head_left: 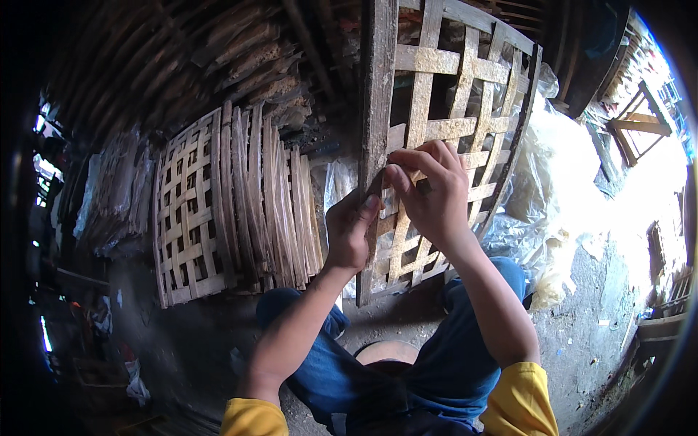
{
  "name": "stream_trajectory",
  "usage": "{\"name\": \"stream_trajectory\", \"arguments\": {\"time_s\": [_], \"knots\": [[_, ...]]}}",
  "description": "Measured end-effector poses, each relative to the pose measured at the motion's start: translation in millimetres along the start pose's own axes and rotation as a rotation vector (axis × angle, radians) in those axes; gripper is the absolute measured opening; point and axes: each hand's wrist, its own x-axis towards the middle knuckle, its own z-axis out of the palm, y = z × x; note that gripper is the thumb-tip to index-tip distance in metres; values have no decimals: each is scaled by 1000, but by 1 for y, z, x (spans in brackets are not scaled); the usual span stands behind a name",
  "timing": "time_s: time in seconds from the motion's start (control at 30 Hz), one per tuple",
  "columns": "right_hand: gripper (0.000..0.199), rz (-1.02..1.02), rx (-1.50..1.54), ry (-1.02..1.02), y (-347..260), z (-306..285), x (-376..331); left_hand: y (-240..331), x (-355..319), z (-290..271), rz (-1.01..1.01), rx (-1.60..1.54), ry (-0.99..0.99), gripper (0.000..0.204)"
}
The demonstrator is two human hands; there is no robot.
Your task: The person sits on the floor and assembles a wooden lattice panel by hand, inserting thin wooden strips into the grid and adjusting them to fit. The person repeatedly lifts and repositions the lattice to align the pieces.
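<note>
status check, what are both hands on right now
Left hand gripping woven lattice panel at its dark edge slat. Right hand pinching a strip mid-panel. Stack of finished panels stands left, apart.

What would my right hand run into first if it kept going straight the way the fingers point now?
The right hand already has its fingertips on the woven bamboo lattice panel, pointing left toward its dark wooden edge strip. That strip likely comes first, though depth is hard to judge.
</note>
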Motion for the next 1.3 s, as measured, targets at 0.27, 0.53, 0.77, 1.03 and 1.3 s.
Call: {"name": "stream_trajectory", "arguments": {"time_s": [0.27, 0.53, 0.77, 1.03, 1.3], "knots": [[20, 177, 114, -140, 8, -4, -3, -7, 3, 0, 65, 166, -30, 29], [20, 325, 432, -80, 8, 0, -6, -4, 4, 2, 119, 187, -12, 28], [16, 399, 554, 92, 36, -21, -1, 7, 12, -13, 89, 189, 78, 32], [31, 548, -41, 279, 101, -61, 0, 10, 22, -36, 64, -57, 209, 40], [31, -33, -87, 202, 39, -32, 3, 3, 20, -33, -48, -146, 198, 37]]}}
